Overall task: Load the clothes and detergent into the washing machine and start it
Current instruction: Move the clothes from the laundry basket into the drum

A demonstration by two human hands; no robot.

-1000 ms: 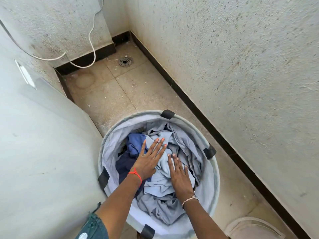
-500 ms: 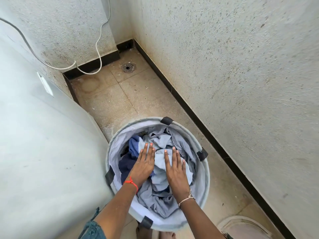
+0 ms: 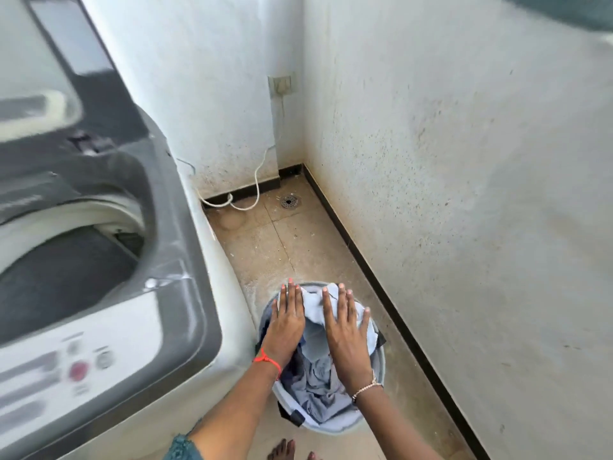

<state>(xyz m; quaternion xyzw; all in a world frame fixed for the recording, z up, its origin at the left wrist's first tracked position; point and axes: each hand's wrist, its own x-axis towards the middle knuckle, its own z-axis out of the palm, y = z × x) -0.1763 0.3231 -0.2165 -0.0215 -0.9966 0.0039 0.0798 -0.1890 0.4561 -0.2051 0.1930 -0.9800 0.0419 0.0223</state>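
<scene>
Now left hand (image 3: pixel 287 322) and right hand (image 3: pixel 346 330) (fingers straight) touch clothes (image 3: pixel 316 386).

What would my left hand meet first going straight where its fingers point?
Your left hand would probably meet the laundry basket at its far rim, by the fingertips; beyond lies floor, though depth is unclear.

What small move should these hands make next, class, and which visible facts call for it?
Probably curl the fingers of both hands round the clothes and lift a bundle. The left hand and right hand lie flat, gripping nothing, on the clothes in the basket, and the washing machine beside it stands open.
</scene>
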